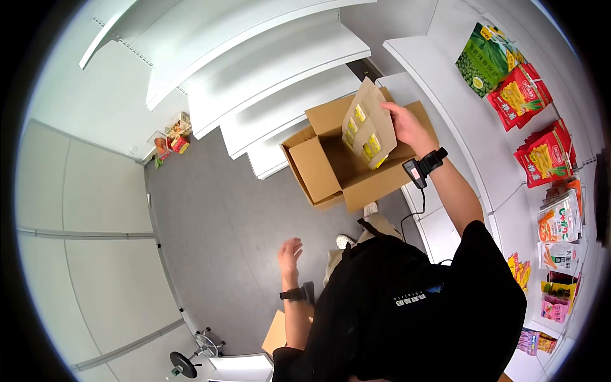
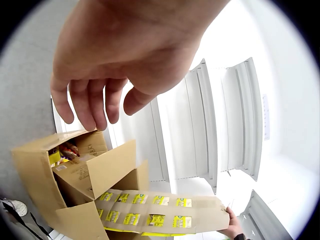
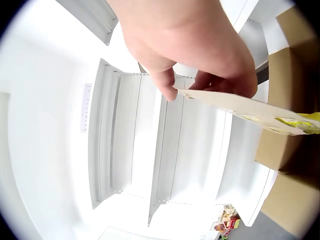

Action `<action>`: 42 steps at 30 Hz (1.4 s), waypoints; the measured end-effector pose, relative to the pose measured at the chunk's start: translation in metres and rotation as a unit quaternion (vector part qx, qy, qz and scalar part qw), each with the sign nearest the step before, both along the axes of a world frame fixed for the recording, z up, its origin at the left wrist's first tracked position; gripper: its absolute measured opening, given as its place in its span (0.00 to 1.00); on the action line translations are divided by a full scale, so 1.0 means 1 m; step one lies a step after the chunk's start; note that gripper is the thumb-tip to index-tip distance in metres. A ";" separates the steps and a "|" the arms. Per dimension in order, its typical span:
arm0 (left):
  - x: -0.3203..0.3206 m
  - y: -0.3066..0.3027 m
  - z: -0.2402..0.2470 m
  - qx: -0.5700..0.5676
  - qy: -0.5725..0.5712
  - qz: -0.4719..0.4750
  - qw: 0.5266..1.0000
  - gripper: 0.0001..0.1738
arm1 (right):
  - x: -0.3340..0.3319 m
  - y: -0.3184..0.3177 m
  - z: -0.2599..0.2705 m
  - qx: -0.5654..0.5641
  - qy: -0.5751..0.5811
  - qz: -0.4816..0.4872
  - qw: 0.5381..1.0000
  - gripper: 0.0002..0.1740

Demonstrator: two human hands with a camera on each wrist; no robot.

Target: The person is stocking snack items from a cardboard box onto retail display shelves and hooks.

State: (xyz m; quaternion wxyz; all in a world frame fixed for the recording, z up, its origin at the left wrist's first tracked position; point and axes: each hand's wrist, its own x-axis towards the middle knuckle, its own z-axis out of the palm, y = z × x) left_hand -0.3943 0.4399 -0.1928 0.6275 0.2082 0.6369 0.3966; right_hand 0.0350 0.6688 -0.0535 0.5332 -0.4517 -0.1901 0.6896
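Note:
My right hand [image 1: 407,127] pinches the edge of a flat cardboard sheet [image 1: 367,124] with rows of yellow packets, held tilted over an open cardboard box [image 1: 315,169]. In the right wrist view the thumb and fingers of the right hand [image 3: 195,55] grip the sheet's edge [image 3: 225,100]. The sheet's lower end reaches into the box. My left hand [image 1: 290,256] hangs in the air away from the box, holding nothing; in the left wrist view the fingers of the left hand [image 2: 115,60] are relaxed and slightly bent, above the box [image 2: 37,165] and the sheet [image 2: 200,206].
White shelves [image 1: 273,83] stand behind the box. Bagged snacks [image 1: 519,95] hang or stand along the right-hand shelf [image 1: 445,89]. Several packages [image 1: 178,130] lie by the far wall. A wheeled stool [image 1: 207,344] and another carton [image 1: 275,332] are at lower left.

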 end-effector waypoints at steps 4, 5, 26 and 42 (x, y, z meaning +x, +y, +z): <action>0.003 0.004 -0.002 0.019 -0.008 0.002 1.000 0.17 | -0.017 -0.011 0.021 0.020 0.022 -0.018 0.999 0.17; 0.005 0.006 -0.003 0.027 -0.011 -0.005 1.000 0.17 | -0.019 -0.012 0.021 0.022 0.025 -0.019 0.999 0.17; 0.167 0.073 0.074 0.314 0.154 -0.226 0.909 0.39 | -0.034 -0.104 0.224 0.167 0.010 0.063 0.984 0.19; 0.256 0.006 0.049 0.295 0.114 -0.153 0.936 0.31 | 0.046 -0.134 0.276 0.387 -0.583 0.178 0.692 0.10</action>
